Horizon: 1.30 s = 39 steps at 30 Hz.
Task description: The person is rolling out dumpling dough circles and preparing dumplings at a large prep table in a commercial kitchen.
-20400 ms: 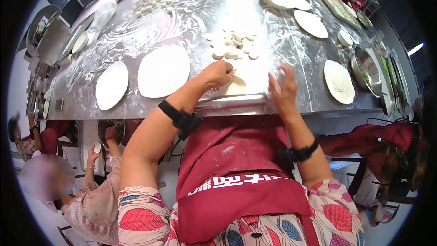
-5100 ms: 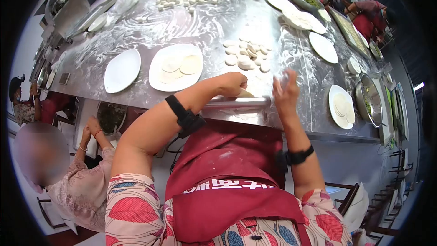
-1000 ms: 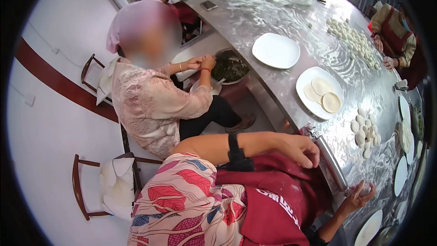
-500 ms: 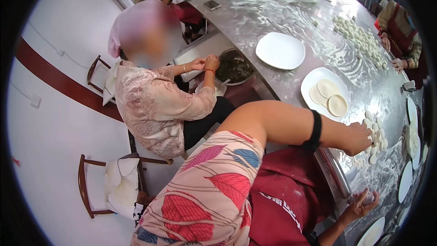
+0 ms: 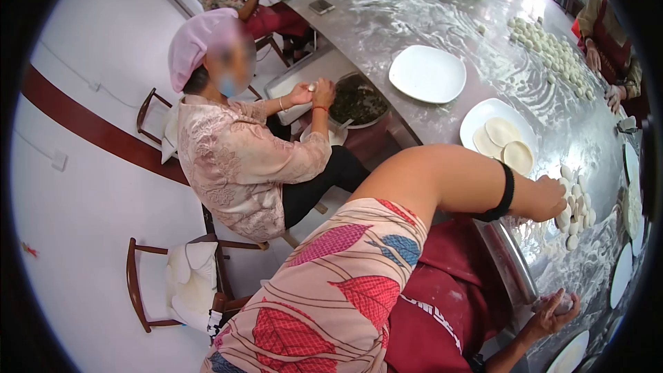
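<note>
My left hand (image 5: 550, 198) reaches over the steel table (image 5: 456, 34), fingers curled down at the edge of a cluster of small white dough pieces (image 5: 578, 211). What its fingertips hold, if anything, is hidden. Lower down, by the table's near edge, my right hand (image 5: 547, 319) has its fingers curled round a rounded, greyish thing (image 5: 565, 304) whose kind I cannot make out. Beyond my left forearm, round flat dough wrappers (image 5: 501, 130) overlap on a white plate (image 5: 473, 124).
Another white plate (image 5: 428, 72) lies farther along. A bigger spread of dough pieces (image 5: 549, 48) sits across the floured table near a co-worker's hands (image 5: 613, 97). On my left, a seated person in a pink cap (image 5: 197, 45) works by a bowl of dark green filling (image 5: 356, 100).
My view has shifted slightly. My left hand has drawn back a little from the dough pieces, uncovering more of them. The seated person's head has lifted and turned.
</note>
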Each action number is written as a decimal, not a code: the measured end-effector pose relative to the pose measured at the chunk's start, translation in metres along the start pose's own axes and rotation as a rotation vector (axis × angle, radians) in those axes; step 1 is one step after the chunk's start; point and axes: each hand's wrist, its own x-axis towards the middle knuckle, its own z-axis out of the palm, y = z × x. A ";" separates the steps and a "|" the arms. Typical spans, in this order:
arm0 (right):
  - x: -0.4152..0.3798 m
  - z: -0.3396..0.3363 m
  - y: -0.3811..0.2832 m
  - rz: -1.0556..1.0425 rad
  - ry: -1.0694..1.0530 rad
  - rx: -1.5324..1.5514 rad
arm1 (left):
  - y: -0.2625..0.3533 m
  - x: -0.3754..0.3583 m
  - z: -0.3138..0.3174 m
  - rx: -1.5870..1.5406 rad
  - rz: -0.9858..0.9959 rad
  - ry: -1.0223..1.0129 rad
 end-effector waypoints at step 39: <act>-0.001 -0.005 0.020 -0.024 0.012 -0.041 | 0.031 0.004 -0.006 -1.360 -0.637 -0.279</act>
